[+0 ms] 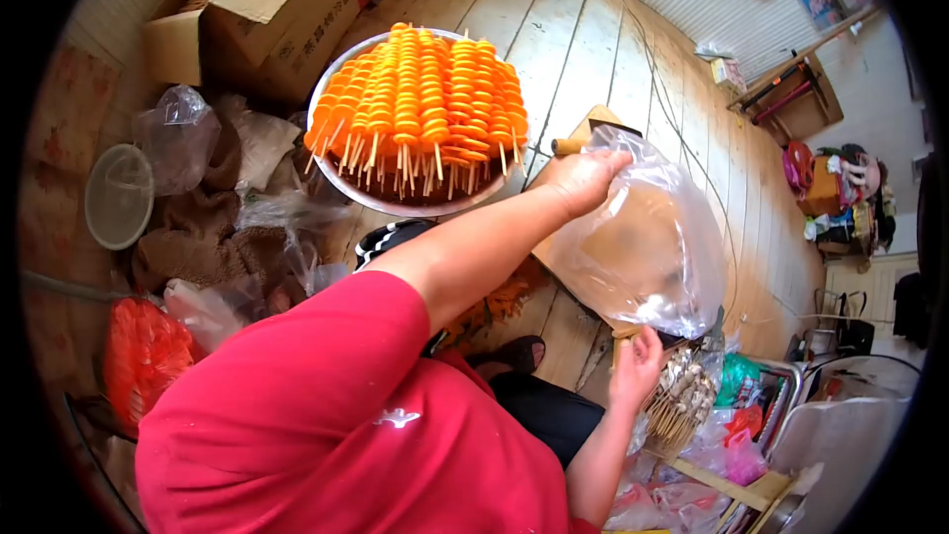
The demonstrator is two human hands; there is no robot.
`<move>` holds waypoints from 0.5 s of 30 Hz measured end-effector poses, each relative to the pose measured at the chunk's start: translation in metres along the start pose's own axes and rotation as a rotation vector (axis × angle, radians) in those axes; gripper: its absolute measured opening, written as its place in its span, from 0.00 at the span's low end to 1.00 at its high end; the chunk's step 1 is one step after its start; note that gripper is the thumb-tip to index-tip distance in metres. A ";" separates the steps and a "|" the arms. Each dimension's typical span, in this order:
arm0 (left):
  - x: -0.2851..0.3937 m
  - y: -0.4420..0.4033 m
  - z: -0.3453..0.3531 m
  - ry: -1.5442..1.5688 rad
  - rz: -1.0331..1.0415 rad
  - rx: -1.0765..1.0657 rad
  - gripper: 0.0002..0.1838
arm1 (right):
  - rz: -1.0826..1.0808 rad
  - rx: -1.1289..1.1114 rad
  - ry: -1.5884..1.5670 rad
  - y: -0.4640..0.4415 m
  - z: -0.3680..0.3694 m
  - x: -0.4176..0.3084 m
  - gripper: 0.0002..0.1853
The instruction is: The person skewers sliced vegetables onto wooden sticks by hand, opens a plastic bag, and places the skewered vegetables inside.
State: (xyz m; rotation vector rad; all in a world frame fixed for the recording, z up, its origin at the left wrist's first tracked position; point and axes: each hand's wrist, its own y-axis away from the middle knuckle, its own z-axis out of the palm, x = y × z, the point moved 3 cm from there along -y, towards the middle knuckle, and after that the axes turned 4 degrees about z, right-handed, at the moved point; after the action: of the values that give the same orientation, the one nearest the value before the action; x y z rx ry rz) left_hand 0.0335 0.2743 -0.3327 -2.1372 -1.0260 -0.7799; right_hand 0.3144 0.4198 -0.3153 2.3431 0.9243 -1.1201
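A clear plastic bag (643, 227) is stretched between my two hands over a light wooden board (568, 237) with a wooden handle (569, 146). My left hand (590, 181) is closed on the bag's upper edge. At its lower edge, my right hand (638, 368) has its fingers pinched together on the plastic. To the left of the bag stands a round metal basin (336, 170) with dark red liquid at its bottom. Orange spiral-cut food on wooden sticks (420, 94) is piled across it, stick ends toward me.
A cardboard box (282, 20) stands beyond the basin. Plastic bags and brown cloth (193, 237) lie at left, with a red bag (148, 361). Greyish skewers (677, 396) lie beyond my right hand. A cable (682, 143) crosses the plank floor (563, 10).
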 end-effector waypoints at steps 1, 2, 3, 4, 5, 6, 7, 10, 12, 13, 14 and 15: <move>-0.004 0.000 -0.001 0.013 0.009 -0.006 0.25 | -0.047 -0.022 0.045 0.010 0.009 -0.011 0.22; -0.007 0.002 0.002 0.031 -0.082 -0.040 0.27 | -0.096 -0.080 -0.006 0.017 0.017 -0.024 0.20; 0.001 0.007 -0.009 0.048 -0.172 -0.076 0.29 | -0.145 -0.140 -0.059 0.023 0.027 -0.042 0.18; 0.007 0.011 -0.017 0.056 -0.157 -0.060 0.32 | -0.242 -0.140 -0.068 0.032 0.036 -0.073 0.15; 0.010 0.016 -0.022 0.061 -0.097 0.015 0.33 | -0.245 -0.144 -0.067 0.038 0.045 -0.098 0.15; 0.012 0.019 -0.022 0.032 -0.076 0.053 0.34 | -0.282 -0.232 -0.121 0.043 0.054 -0.123 0.14; 0.013 0.022 -0.022 0.002 -0.053 0.092 0.35 | -0.320 -0.320 -0.177 0.048 0.064 -0.148 0.13; 0.010 0.037 -0.019 0.034 -0.127 0.021 0.32 | -0.485 -0.518 -0.170 0.053 0.101 -0.216 0.12; 0.014 0.047 -0.012 0.015 -0.251 0.092 0.30 | -0.462 -0.628 -0.147 0.053 0.132 -0.245 0.14; 0.017 0.052 -0.009 -0.005 -0.372 0.152 0.29 | -0.438 -0.648 -0.113 0.053 0.148 -0.257 0.16; 0.019 0.056 -0.006 -0.022 -0.493 0.212 0.29 | -0.475 -0.628 0.068 0.050 0.161 -0.266 0.21; 0.019 0.061 -0.005 -0.037 -0.617 0.269 0.29 | -0.507 -0.604 0.251 0.047 0.174 -0.273 0.26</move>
State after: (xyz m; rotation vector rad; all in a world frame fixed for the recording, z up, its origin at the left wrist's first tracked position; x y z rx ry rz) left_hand 0.0922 0.2490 -0.3324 -1.6169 -1.7393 -0.8174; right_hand 0.1267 0.1769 -0.2027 1.8087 1.7344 -0.5736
